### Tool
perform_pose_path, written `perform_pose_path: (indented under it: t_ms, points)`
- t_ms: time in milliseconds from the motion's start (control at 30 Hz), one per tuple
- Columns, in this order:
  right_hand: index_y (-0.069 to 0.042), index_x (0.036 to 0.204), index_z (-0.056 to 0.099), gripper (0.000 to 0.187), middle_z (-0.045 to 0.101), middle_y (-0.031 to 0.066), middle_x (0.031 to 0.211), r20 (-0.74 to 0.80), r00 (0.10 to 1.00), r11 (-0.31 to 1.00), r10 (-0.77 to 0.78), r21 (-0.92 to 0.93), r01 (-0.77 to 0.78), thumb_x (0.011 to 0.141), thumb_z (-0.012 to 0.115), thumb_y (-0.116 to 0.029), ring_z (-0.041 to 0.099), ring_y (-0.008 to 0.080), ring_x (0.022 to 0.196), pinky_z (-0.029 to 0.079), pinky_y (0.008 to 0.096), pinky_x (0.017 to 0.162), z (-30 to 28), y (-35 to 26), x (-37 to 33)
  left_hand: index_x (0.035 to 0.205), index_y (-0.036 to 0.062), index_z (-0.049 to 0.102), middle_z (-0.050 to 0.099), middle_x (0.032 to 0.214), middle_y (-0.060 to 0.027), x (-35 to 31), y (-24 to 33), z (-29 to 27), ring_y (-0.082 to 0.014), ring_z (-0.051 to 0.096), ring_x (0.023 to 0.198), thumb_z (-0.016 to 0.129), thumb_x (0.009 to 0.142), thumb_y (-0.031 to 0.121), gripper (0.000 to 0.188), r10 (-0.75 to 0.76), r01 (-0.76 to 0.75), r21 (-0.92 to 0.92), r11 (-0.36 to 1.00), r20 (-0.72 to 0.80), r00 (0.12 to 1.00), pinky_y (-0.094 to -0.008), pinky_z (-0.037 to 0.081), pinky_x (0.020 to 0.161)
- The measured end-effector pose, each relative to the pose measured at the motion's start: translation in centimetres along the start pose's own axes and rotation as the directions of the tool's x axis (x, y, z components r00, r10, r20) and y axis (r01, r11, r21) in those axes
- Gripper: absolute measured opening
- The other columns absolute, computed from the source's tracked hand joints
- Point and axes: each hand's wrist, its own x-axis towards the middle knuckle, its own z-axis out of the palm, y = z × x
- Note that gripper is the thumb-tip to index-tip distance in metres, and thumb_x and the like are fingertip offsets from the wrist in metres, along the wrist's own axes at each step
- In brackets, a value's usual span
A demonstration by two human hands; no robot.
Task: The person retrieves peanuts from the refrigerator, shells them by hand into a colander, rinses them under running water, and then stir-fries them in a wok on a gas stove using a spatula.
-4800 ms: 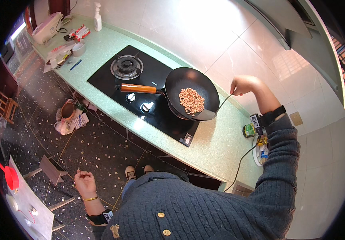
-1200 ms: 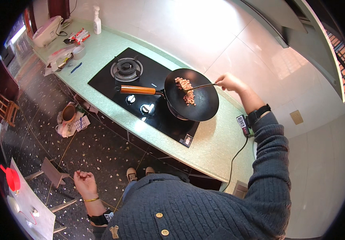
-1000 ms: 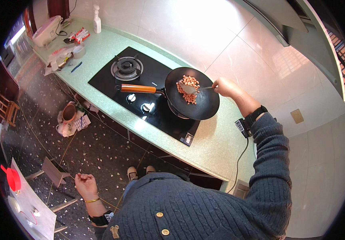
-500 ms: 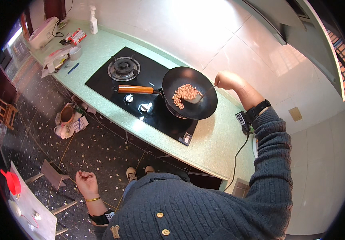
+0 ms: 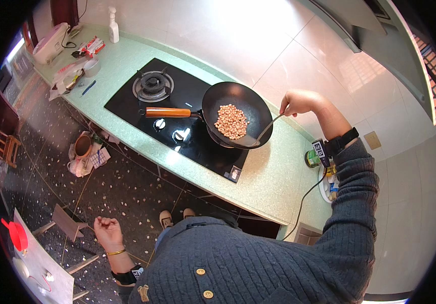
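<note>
My right hand (image 5: 300, 103) is closed on the handle of a metal spatula (image 5: 267, 133). Its blade rests low in the black wok (image 5: 255, 109), at the near right edge of a heap of peanuts (image 5: 232, 122). The wok sits over the right burner, and its wooden handle (image 5: 168, 112) points left with no hand on it. Well away from the stove, my left hand (image 5: 108, 233) hangs low at my left side, palm up. Its fingers are loosely half-curled, and nothing is in it.
The left burner (image 5: 153, 86) is bare. A green can (image 5: 311, 158) and a plate of small items (image 5: 325, 188) stand by my right forearm, with a black cable (image 5: 304, 200) nearby. A spray bottle (image 5: 113, 25) and a bowl (image 5: 91, 67) stand far left on the counter.
My right hand has moved right, drawing the spatula toward the wok's near right side. The peanuts, more spread before, now lie in a rounder heap. My left hand stays put.
</note>
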Motion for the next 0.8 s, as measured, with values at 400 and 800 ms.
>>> perform_pose_path:
  t_ms: [400,800]
  points:
    - [-0.012,0.093,0.069,0.024,0.067,0.0103,0.083,-0.319,0.948,0.998,-0.003,-0.054,-0.016,0.071,0.059,-0.012,0.063,0.0255,0.077,0.049,0.0349,0.070,5.6,0.1,4.5,0.078,0.0097,0.052,0.047,0.061,0.0014,0.0,0.0,0.8,-0.0096,0.045,0.058,0.049,0.090,0.019,0.015,-0.001,0.000,0.028,1.000,0.010,1.000,-0.0277,0.040,0.063]
    - [-0.010,0.086,0.069,0.020,0.065,0.0131,0.074,-0.195,0.975,0.971,-0.103,-0.234,0.056,0.068,0.060,-0.011,0.063,0.0271,0.069,0.049,0.0354,0.063,0.5,-0.2,4.3,0.079,0.0095,0.052,0.044,0.062,0.0016,-0.3,-0.5,1.2,-0.0091,0.043,0.058,0.050,0.089,0.019,0.014,-0.010,0.010,0.014,1.000,-0.015,1.000,-0.0260,0.038,0.062]
